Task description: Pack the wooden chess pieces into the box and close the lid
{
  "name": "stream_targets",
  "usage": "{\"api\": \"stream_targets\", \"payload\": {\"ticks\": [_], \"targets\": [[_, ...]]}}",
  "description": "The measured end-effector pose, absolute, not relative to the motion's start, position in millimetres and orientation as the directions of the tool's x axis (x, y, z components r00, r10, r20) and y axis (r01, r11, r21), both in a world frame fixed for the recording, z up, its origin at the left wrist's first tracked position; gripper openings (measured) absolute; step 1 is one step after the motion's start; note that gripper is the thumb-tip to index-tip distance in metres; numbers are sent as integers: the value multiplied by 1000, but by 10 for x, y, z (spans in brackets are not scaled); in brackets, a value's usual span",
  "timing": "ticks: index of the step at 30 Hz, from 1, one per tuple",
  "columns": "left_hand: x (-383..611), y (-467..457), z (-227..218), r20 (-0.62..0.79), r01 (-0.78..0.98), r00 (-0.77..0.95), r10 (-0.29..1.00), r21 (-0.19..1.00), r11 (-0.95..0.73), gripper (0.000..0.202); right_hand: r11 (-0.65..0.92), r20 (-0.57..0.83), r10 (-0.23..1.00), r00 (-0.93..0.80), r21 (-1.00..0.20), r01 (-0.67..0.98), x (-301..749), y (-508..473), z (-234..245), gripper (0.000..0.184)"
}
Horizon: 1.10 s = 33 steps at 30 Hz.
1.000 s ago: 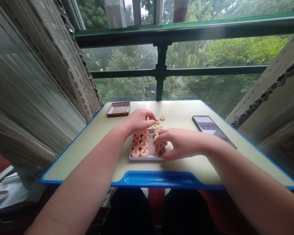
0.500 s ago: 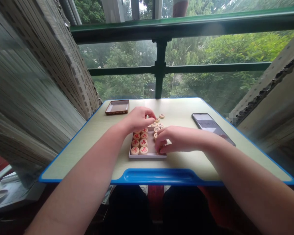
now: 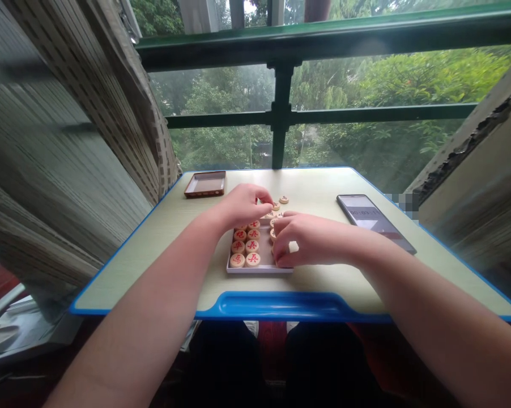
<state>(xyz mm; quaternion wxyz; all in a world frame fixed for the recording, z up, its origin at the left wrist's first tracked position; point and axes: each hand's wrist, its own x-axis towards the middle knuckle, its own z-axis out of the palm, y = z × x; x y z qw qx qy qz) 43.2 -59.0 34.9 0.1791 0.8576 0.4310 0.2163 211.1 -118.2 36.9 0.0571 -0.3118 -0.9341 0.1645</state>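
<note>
A shallow white tray [image 3: 259, 268] lies mid-table, holding round wooden chess pieces [image 3: 246, 253] with red characters in rows. My left hand [image 3: 241, 205] hovers over the tray's far end, fingertips pinched on a loose piece near two others [image 3: 283, 199] on the table. My right hand [image 3: 310, 241] rests curled over the tray's right side, thumb and fingers pressed on pieces there; most of what it covers is hidden.
A brown tray lid [image 3: 205, 184] sits at the table's far left. A phone [image 3: 372, 220] lies screen-up at the right. The table [image 3: 153, 249] has a blue rim with a groove [image 3: 281, 305] at the near edge. Curtains hang at both sides; a window railing stands behind.
My right hand has shifted slightly up the tray's right column, fingers curling tighter. My left hand stays pinched at the tray's far end. The camera view moved a little.
</note>
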Motion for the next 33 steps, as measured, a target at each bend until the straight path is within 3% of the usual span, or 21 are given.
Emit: {"api": "stream_targets", "payload": {"ticks": [8, 14, 18, 22, 25, 28, 33], "targets": [[414, -526, 296, 202, 663, 537, 819, 499, -557, 24, 744, 133, 636, -760, -368, 558, 2103, -1161, 379, 17], [361, -421, 202, 149, 755, 465, 873, 449, -479, 28, 458, 355, 861, -364, -233, 858, 2253, -878, 251, 23], [317, -364, 147, 111, 797, 447, 888, 402, -451, 28, 326, 260, 926, -274, -179, 929, 2326, -717, 96, 27], [282, -345, 161, 147, 840, 438, 887, 285, -462, 29, 260, 225, 951, -210, -219, 941, 2325, -696, 79, 27], [270, -350, 186, 50, 880, 421, 906, 221, -421, 30, 205, 200, 967, -159, -236, 950, 2315, -711, 107, 27], [269, -349, 190, -34, 891, 425, 905, 194, -411, 31, 267, 162, 959, -232, -250, 931, 2295, -721, 101, 26], [248, -298, 148, -5, 886, 433, 901, 184, -425, 30, 354, 148, 934, -327, -235, 905, 2262, -747, 80, 24]]}}
